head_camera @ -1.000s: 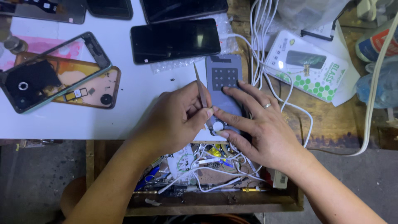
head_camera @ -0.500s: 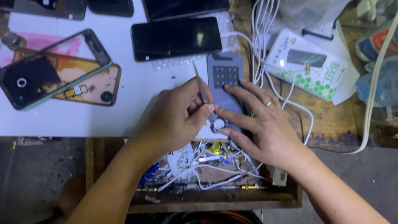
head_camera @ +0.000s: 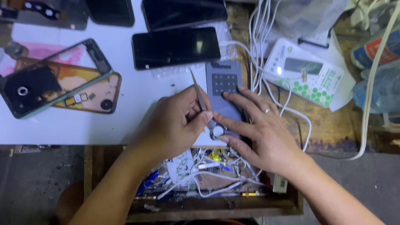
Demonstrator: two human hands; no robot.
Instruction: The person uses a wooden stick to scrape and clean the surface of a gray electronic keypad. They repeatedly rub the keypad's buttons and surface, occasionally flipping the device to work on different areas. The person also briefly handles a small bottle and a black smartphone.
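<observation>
— Two hands over one small grey device; count the rest for me.

— Left hand is pinched shut on one pair of tweezers, its thin shaft slanting up and away between thumb and forefinger; right hand lies spread, fingers apart, flat on the grey device with one ring on a finger; it grips nothing.

— And where is the device?

— At the near edge of the white counter, just right of centre; one keypad grid shows on its far half; one small round part sits at its near end, between the fingertips of both hands.

— Phones?

— Two dark-screened phones: one just beyond the device, one farther still; two opened phone bodies to the left, one with a teal frame overlapping one orange.

— Anything else?

— One bundle of white cables running along the device's right side; one white and green package to the right; one open wooden drawer nearest, full of tangled wires and small parts, too many to count.
</observation>
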